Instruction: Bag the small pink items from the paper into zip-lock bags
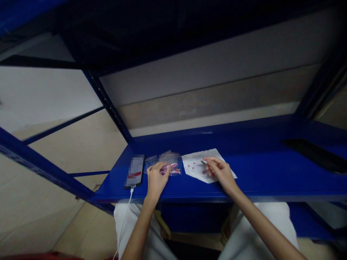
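My left hand [157,179] rests on a clear plastic bag [173,160] holding small pink and red pieces, its fingers spread over the bag's left part. Right of the bag lies a creased white paper [199,157] with several small pink round pieces [193,168] on it. Over the paper's right part, my right hand [220,172] has its fingers closed round a thin brown stick-like item [203,163], whose tip points to the upper left. What lies under the right fingers is partly hidden.
A phone [135,170] with a white cable [128,209] lies at the left end of the blue shelf [260,173]. A dark flat object [316,155] lies at the right. Blue uprights and an upper shelf [176,39] frame the space.
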Motion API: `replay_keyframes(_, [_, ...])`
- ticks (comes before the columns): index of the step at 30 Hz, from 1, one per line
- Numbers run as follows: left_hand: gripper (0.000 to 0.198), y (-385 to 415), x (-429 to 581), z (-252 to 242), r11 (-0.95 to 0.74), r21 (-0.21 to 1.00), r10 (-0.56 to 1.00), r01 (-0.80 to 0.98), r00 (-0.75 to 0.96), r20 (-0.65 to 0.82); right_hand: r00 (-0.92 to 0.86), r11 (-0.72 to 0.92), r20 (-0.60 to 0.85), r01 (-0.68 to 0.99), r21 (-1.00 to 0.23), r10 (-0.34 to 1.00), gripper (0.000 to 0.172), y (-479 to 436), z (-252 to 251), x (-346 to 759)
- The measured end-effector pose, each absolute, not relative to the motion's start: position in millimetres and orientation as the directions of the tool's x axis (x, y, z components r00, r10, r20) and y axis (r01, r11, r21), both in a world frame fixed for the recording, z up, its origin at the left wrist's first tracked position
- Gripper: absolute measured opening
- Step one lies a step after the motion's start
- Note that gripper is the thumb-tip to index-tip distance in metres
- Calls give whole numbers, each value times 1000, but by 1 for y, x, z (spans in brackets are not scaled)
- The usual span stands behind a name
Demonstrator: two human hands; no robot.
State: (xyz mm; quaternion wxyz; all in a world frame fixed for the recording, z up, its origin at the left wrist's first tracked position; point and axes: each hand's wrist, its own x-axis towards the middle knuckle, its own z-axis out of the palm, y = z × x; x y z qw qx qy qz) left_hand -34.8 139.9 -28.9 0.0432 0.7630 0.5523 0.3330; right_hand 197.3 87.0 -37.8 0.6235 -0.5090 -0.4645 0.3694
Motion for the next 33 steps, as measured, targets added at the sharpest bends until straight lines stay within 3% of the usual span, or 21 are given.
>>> replay_keyframes(5, [25,145,-40,-28,-420,523,851,742,120,512,264,199,184,-31,-979,947,35,88,-39,197])
replay_keyframes(9, [24,137,-40,-15,-402,526,754,749,-56,655,267,188,179,-8,-982,947,34,88,-39,196])
replay_keyframes(14, [25,113,-18,-1,-437,743,758,507,-238,608,260,191,208,89,-977,943,33,85,-35,194])
replay_keyframes(18, [26,98,11,-8,-412,876,885,252,-119,451,184,200,210,73,-977,960,41,83,-34,196])
replay_keyframes(22, [21,97,31,-23,-364,928,931,83,38,362,100,153,153,6,-988,983,34,83,-37,198])
replay_keyframes(33, [19,103,34,-44,-306,951,950,40,-45,308,20,142,142,-19,-990,990,31,83,-41,197])
